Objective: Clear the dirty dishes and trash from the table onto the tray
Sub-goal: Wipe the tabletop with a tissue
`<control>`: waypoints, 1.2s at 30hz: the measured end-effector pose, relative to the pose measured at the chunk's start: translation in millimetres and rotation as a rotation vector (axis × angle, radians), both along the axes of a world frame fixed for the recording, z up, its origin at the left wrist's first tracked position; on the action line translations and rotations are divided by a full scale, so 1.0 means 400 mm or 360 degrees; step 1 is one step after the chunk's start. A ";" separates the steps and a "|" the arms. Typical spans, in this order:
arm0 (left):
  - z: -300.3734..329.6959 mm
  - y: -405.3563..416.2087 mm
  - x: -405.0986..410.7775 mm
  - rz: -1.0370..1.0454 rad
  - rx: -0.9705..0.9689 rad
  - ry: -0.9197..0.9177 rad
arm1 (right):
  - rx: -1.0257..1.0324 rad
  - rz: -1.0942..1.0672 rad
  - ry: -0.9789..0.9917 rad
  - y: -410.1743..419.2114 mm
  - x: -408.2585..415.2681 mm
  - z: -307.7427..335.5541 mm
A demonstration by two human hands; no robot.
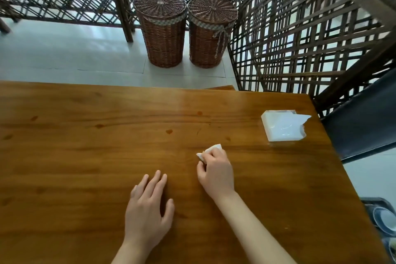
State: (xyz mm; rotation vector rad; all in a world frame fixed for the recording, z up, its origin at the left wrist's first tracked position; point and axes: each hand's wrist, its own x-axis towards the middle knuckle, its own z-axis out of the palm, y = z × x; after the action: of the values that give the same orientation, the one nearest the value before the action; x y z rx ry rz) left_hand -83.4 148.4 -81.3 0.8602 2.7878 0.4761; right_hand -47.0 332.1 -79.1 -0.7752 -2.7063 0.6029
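My right hand (215,169) grips a crumpled white napkin (212,149) against the wooden table (85,146), right of the middle. Only the napkin's far edge shows past my curled fingers. My left hand (147,206) lies flat on the tabletop with straight fingers, holding nothing, a short way left of the right hand. A dark tray (379,206) with a blue-rimmed dish (385,219) on it sits below the table's right edge, mostly cut off by the frame.
A clear plastic pack of white napkins (282,127) lies near the table's far right corner. A dark chair seat (364,122) stands off the right edge. Two lidded wicker baskets (165,30) and wooden lattice screens (300,38) stand beyond the table.
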 end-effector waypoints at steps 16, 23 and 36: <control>-0.005 -0.048 0.009 -0.0059 -0.0222 -0.0066 | 0.0111 -0.0417 -0.0040 0.173 0.014 -0.018; -0.002 -0.063 0.027 -0.0060 -0.0362 -0.0025 | -0.0013 -0.0429 0.0059 0.166 -0.082 -0.014; 0.014 -0.050 0.033 0.0033 -0.0430 -0.0078 | 0.0004 0.0012 0.0229 0.166 -0.126 0.015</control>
State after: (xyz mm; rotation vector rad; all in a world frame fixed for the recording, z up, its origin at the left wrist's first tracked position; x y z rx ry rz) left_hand -70.1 128.6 -75.7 0.7483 2.7333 0.1165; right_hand -97.5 398.4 -73.2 -0.6930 -2.5794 0.6315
